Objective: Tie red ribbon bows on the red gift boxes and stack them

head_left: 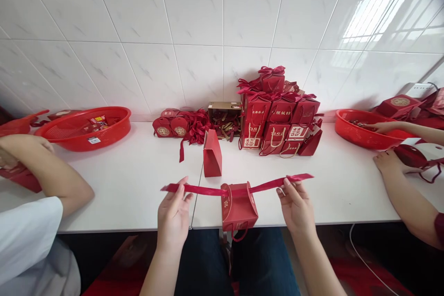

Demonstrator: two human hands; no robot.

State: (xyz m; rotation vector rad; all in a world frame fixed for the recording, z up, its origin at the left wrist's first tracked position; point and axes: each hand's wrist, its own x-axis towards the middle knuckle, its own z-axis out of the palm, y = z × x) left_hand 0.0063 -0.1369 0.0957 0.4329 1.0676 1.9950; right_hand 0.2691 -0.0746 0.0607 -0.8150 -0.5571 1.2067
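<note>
Crimson ribbon (265, 186) through a curved-flap card box (240, 213), ends in pinch grip, left hand (174, 215) and right hand (299, 210).

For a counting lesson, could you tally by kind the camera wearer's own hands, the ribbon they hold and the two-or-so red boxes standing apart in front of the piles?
Hands (left hand, right hand): 2
Ribbon: 1
Red boxes (ribboned box, upright box): 2
Total: 5

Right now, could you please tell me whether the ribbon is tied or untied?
Untied: the ribbon crosses the box with no knot showing, stretched out sideways between the left hand and right hand.
</note>
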